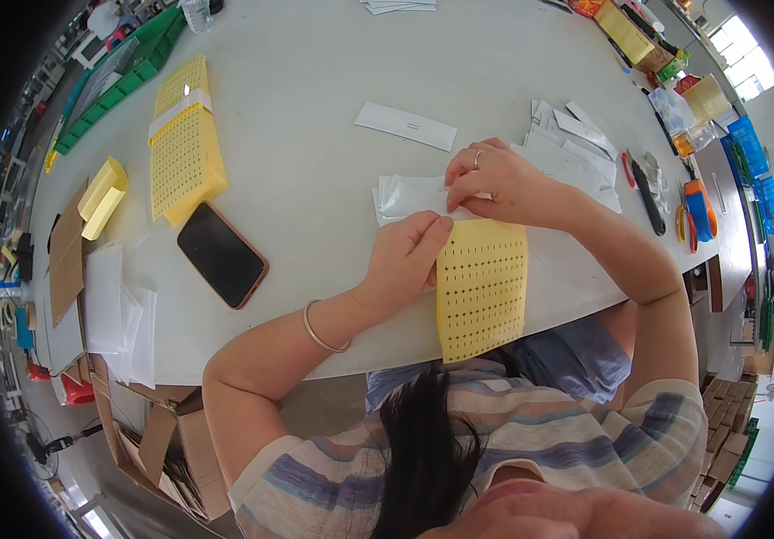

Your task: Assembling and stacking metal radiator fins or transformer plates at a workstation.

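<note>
My left hand (402, 256) pinches the upper left corner of a yellow sheet (484, 292) printed with rows of small black marks. The sheet hangs over the table's near edge toward my lap. At the sheet's top edge, my right hand (505, 186) has its fingers curled together; what they grip, if anything, is too small to make out. Just beyond both hands lie flat white packets (405, 192), partly covered by my right fingers. A long white card (405, 125) rests farther out, apart from my hands.
To the left are a banded yellow stack (191, 162), a phone (222, 255), a folded yellow piece (104, 198) and white sheets (117, 305). A green tray (131, 81) stands at the far left. White papers (575, 148) and tools (647, 198) lie right. An open carton (171, 440) sits below.
</note>
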### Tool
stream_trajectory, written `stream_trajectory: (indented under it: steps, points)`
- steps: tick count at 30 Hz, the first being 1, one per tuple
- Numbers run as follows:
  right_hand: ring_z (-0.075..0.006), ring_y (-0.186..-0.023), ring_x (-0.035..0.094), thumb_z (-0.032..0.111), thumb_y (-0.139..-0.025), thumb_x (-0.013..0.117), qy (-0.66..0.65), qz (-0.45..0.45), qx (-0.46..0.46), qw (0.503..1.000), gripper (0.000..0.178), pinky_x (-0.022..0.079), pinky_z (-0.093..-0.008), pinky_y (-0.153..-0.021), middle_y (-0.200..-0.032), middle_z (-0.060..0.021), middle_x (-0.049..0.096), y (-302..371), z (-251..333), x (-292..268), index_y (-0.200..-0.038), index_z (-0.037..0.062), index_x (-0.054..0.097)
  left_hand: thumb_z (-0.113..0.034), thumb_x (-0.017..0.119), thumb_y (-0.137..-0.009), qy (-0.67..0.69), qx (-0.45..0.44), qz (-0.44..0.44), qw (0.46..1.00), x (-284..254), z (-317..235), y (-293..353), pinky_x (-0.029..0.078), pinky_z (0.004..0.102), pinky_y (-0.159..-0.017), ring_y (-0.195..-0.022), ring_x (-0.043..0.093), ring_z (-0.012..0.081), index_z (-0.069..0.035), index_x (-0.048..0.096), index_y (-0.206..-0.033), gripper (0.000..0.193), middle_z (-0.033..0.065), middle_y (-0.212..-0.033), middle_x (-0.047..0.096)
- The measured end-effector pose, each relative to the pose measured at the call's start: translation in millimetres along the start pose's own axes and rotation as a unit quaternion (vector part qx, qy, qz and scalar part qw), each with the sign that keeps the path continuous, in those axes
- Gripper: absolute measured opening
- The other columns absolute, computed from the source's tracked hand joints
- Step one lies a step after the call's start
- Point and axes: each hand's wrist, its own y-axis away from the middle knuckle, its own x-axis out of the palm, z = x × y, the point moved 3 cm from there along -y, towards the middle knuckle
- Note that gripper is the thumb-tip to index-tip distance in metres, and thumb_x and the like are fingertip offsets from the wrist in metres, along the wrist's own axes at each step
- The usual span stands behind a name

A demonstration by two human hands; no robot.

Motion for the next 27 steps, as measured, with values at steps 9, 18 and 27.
stream_trajectory:
  steps: [9, 18, 27]
  points:
    - [-0.0205, -0.087, 0.059, 0.015, -0.079, 0.071, -0.020, -0.100, -0.018, 0.995, 0.009, 0.043, -0.0347, -0.087, -0.088, -0.0018, 0.063, 1.7, 23.3, -10.0, -0.086, 0.0105, 0.068, -0.030, 0.045, -0.100, 0.067, -0.034, -0.022, 0.997, -7.1, 9.8, -7.3, 0.035, 0.0203, -0.038, -0.044, 0.048, 0.0055, -0.002, 0.060, -0.091, 0.032, 0.0007, -0.062, 0.057]
    - [-0.0211, -0.085, 0.057, 0.018, -0.077, 0.070, 0.153, -0.134, -0.147, 0.968, 0.012, 0.043, -0.0358, -0.084, -0.084, -0.0024, 0.059, -4.9, 41.4, -8.2, -0.077, 0.0090, 0.063, -0.030, 0.044, -0.100, 0.106, -0.034, -0.026, 0.993, -9.5, 8.2, -7.9, 0.036, 0.0207, -0.038, -0.043, 0.049, 0.0071, -0.003, 0.059, -0.090, 0.033, 0.0023, -0.062, 0.057]
    - [-0.0226, -0.089, 0.059, 0.020, -0.080, 0.067, -0.197, -0.214, 0.203, 0.935, 0.017, 0.047, -0.0321, -0.075, -0.094, -0.0059, 0.062, -70.0, -72.7, 12.0, -0.078, 0.0033, 0.067, -0.029, 0.045, -0.100, 0.046, -0.031, -0.013, 0.998, -8.2, 7.3, -8.1, 0.036, 0.0214, -0.039, -0.043, 0.049, 0.0073, -0.003, 0.057, -0.085, 0.032, 0.0024, -0.061, 0.057]
